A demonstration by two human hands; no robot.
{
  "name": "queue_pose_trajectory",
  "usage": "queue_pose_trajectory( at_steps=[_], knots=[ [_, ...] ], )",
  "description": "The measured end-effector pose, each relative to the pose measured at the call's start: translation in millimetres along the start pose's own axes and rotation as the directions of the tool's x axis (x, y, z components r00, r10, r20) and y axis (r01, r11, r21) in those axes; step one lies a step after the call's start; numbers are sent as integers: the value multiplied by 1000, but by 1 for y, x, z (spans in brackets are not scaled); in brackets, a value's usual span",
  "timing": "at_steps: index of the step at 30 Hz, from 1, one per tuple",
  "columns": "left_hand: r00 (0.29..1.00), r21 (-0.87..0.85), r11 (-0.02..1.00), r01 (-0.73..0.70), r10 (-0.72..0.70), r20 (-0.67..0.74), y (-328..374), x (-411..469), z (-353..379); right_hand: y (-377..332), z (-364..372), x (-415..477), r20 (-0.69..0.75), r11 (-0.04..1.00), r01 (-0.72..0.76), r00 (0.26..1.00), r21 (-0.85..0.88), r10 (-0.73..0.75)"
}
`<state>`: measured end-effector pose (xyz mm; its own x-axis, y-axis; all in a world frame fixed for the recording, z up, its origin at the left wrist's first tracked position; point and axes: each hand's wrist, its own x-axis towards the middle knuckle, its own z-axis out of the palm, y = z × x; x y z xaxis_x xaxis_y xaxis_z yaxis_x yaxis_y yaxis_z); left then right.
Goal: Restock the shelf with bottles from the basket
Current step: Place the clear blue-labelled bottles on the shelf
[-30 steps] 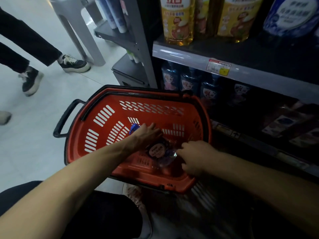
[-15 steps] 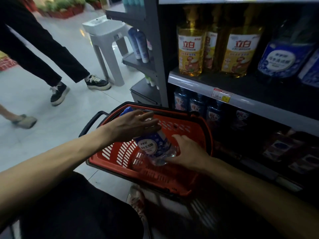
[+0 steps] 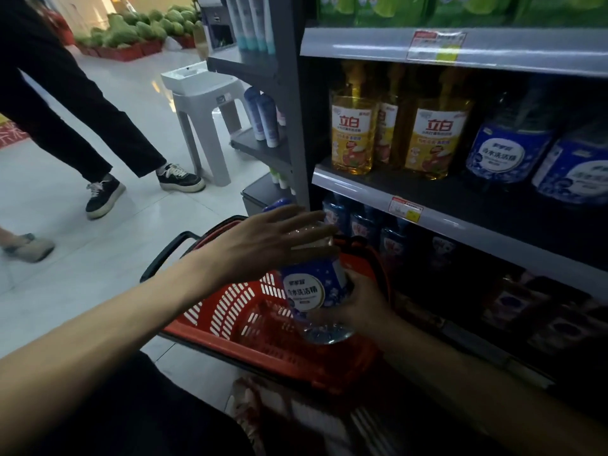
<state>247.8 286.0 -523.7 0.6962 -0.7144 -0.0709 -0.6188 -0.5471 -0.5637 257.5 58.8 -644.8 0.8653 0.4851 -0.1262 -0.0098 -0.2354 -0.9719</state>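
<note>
bottle (image 3: 314,287) top: hidden behind left hand (image 3: 263,245)
bottom-shelf packages (image 3: 539,311): too dark to identify
passer-by (image 3: 59,103): cut off above the waist

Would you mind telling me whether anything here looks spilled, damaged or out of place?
Nothing stands out: the blue bottle is intact between both hands above the red basket, and the shelf bottles stand upright.

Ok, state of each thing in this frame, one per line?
Blue-label bottle: held upright above the basket, capped.
Left hand: fingers spread over the bottle's upper part.
Right hand: gripping the bottle's lower part.
Red basket: on the floor, no other bottles visible inside.
</note>
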Motion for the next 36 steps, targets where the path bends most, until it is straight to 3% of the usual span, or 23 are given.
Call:
queue_pose_trajectory(
  at_steps=[4,6,7,8,10,12,13,14,16,20,29,36],
  knots=[
    [945,-159,969,189,-224,-238,19,-10,13,-3,-8,-14,14,985,-115,993,132,114],
    [812,-361,867,342,-467,-351,34,-11,23,-5,-13,-17,10,969,-151,988,197,152],
    [721,-511,754,413,-613,-322,44,-9,29,-5,-16,-17,1,962,-159,987,224,163],
    [628,-662,594,457,-743,-234,53,-6,31,-6,-18,-17,-12,956,-161,986,244,169],
    [497,-913,118,391,-862,102,68,4,36,-6,-22,-17,-35,950,-170,982,262,186],
    [503,-880,-413,234,-723,473,73,16,35,-6,-25,-16,-48,939,-185,977,290,207],
    [546,-788,-583,199,-601,583,73,22,35,-8,-26,-16,-51,934,-183,977,306,208],
    [598,-723,-662,197,-503,623,75,27,35,-9,-28,-16,-51,929,-179,977,323,205],
    [668,-710,-674,204,-434,604,79,38,33,-12,-34,-15,-46,932,-151,983,329,175],
    [666,-764,-624,163,-502,552,78,55,30,-24,-54,-19,-26,964,-67,997,257,76],
    [653,-784,-620,18,-587,479,83,90,15,-29,-89,-21,-91,999,16,996,33,-13],
    [696,-877,-479,-35,-642,323,82,121,-11,-21,-112,-31,-211,999,22,977,28,-16]
  ],
)
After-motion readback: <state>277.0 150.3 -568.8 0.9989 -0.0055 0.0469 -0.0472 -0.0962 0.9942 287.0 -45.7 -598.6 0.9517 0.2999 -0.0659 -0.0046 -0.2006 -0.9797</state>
